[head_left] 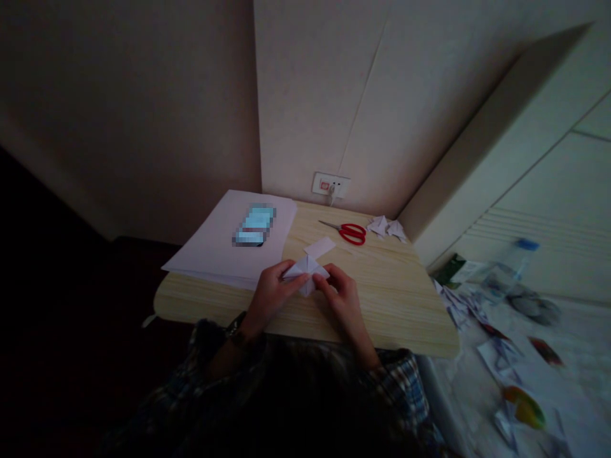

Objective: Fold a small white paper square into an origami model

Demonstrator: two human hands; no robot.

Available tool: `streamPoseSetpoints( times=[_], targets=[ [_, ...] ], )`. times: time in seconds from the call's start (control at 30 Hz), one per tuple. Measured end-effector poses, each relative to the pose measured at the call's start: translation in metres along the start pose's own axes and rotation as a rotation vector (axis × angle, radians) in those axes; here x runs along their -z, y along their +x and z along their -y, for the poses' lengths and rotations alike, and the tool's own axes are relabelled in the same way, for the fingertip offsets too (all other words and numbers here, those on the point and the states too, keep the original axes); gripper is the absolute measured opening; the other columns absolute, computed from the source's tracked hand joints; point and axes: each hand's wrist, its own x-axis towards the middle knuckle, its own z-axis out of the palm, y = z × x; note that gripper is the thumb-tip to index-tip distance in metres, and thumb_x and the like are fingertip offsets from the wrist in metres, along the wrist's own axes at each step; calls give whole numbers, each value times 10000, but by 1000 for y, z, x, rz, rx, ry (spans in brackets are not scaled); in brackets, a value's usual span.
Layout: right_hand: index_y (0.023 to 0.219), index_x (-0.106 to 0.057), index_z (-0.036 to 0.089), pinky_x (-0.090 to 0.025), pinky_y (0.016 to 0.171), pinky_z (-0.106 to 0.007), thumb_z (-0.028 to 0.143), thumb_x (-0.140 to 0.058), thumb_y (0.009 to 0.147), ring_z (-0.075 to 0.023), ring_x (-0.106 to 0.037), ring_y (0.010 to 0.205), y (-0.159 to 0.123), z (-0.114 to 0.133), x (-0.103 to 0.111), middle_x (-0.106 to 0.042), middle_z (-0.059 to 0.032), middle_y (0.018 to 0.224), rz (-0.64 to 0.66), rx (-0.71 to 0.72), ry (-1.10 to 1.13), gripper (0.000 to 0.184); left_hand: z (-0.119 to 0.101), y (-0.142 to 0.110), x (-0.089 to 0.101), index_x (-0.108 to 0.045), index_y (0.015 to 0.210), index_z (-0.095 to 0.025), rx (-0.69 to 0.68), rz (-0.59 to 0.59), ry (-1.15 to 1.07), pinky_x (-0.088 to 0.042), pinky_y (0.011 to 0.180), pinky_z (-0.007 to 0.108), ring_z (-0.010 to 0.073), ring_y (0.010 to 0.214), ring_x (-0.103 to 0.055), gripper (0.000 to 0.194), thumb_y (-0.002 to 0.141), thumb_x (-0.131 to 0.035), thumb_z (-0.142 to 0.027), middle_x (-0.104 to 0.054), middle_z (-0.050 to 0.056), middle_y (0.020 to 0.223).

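White, pointed folded paper (308, 264) spans widest left to right. The left hand (273, 287) pinches its left side, the right hand (342, 290) its right; neither is nearer.

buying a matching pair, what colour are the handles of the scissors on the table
Red; the handles show best in the head view.

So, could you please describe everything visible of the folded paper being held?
The folded paper looks white, with pointed flaps and creases running towards its middle. The left hand and right hand pinch it from opposite sides with their fingers, over the wood-grain table; whether paper and table touch is unclear.
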Motion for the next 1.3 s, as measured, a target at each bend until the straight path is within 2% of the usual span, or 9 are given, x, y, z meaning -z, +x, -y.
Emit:
streamPoseSetpoints(
  times=[0.23,0.4,0.63,0.87,1.0,1.1,1.17,1.23,1.3],
  targets=[
    [689,-590,196,-420,593,-241,327,-570,808,-140,-546,614,0,1,0,-586,19,625,-6,18,-65,177,-1,1,1,-650,770,-135,14,36,-6,-459,647,259,193,707,-595,272,686,-649,-393,-648,18,720],
    [685,-590,196,-400,585,-241,329,-577,804,-137,-529,597,-1,1,-1,-580,21,611,-17,25,-79,179,-1,0,1,-652,776,-127,-9,19,12,-453,656,250,185,718,-589,263,711,-648,-381,-637,12,724],
    [738,-585,199,-429,622,-248,335,-577,814,-143,-547,646,-1,-2,0,-586,14,665,-30,-14,-17,156,3,0,1,-632,742,-132,-4,-7,-11,-435,619,232,158,675,-558,260,703,-673,-386,-597,-14,682],
    [733,-587,198,-432,611,-247,340,-576,810,-144,-544,647,-1,0,0,-582,12,659,-26,2,-26,162,2,1,1,-633,772,-143,-2,2,-20,-458,650,244,177,711,-580,279,708,-661,-413,-620,-6,714],
    [728,-587,197,-438,613,-254,340,-535,852,-146,-558,646,-2,1,0,-589,6,658,-38,22,-27,196,1,1,1,-617,774,-153,-23,-12,-20,-466,673,242,174,732,-585,240,715,-657,-381,-619,-12,731],
    [906,-569,209,-447,611,-251,300,-519,873,-136,-563,624,-4,1,0,-579,28,651,-103,59,47,109,2,1,1,-593,779,-164,-58,-29,-52,-475,689,243,171,750,-601,206,719,-662,-348,-627,-12,746],
    [1042,-517,222,-448,610,-247,266,-500,889,-129,-560,606,-6,1,0,-557,50,631,-152,87,100,160,2,1,0,-566,837,-172,-78,-53,-109,-486,706,247,172,781,-624,223,712,-678,-318,-649,-2,797],
    [1080,-498,230,-455,615,-248,229,-485,895,-125,-565,615,-7,0,0,-559,47,662,-170,118,110,185,1,0,-1,-520,924,-185,-79,-77,-184,-498,699,250,171,792,-644,313,689,-700,-290,-663,6,837],
    [1086,-514,236,-470,636,-254,175,-485,878,-123,-581,663,-6,-1,-1,-594,16,783,-157,168,71,219,-1,-1,-1,-467,1000,-203,-70,-96,-240,-503,655,239,160,749,-650,416,669,-710,-263,-657,-8,814]
  ],
)
